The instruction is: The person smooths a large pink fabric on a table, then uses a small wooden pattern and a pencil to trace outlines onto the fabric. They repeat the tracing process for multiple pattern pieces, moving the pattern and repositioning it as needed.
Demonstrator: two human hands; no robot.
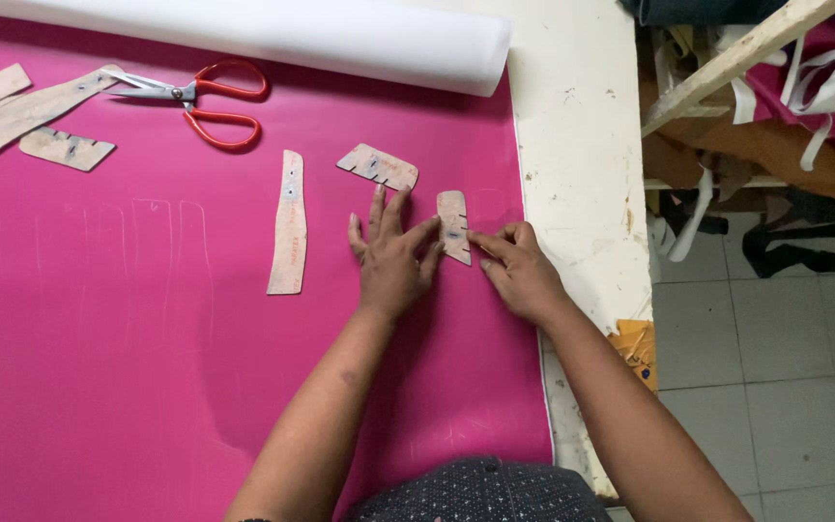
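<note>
A small tan cardboard pattern piece (pixel 453 224) lies on a bright pink sheet (pixel 128 348). My left hand (pixel 390 256) rests flat on the sheet with fingers spread, its index fingertip touching the piece's left edge. My right hand (pixel 519 269) pinches or presses the piece's lower right edge with its fingertips. Faint traced outlines show on the pink sheet to the left.
A long narrow pattern piece (pixel 288 222) and a short one (pixel 378 165) lie nearby. Red-handled scissors (pixel 207 100) and more pattern pieces (pixel 26 111) sit at the upper left. A white roll (pixel 321 34) lies along the back. The worn white table edge (pixel 582 193) is at right.
</note>
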